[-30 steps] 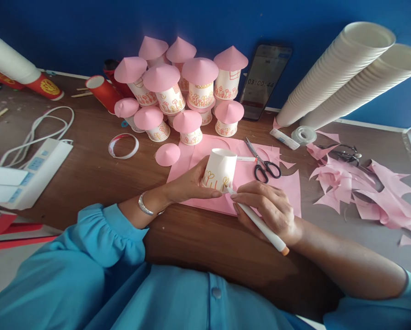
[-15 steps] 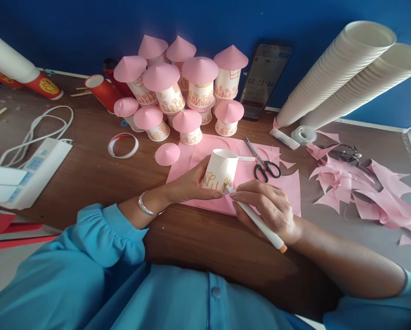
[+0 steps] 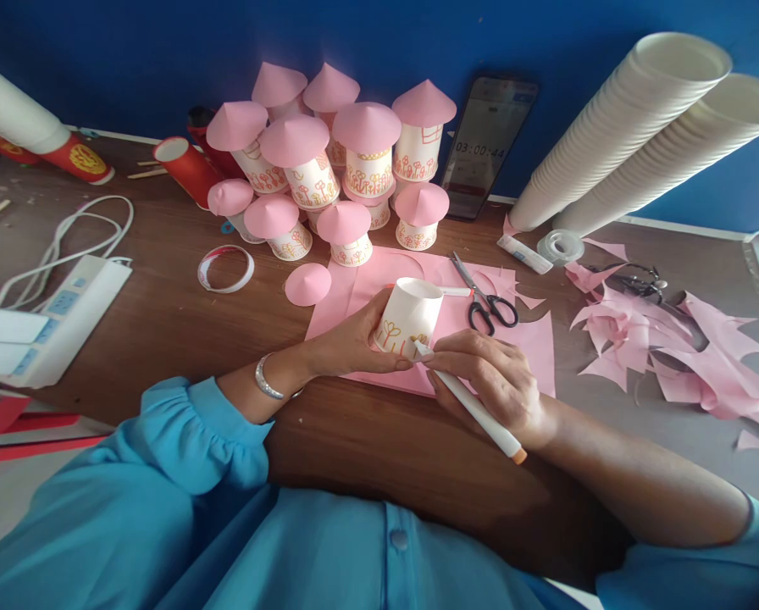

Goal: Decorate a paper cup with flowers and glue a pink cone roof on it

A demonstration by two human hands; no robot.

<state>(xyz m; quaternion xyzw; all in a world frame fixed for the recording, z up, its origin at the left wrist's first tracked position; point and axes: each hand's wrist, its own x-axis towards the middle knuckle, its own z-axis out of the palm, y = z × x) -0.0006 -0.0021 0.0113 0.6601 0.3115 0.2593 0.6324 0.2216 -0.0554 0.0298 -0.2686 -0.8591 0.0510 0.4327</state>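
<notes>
Nudged slightly leftward, a marker (image 3: pixel 478 413) pinched in the right hand (image 3: pixel 497 381) apparently touches the paper cup (image 3: pixel 412 315) the curled left hand (image 3: pixel 354 341) grips; phone (image 3: pixel 490 148), one o'clock.

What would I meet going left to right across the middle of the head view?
Power strip → white ring → loose pink cone → held paper cup → black-handled scissors → clear tape roll.
</notes>
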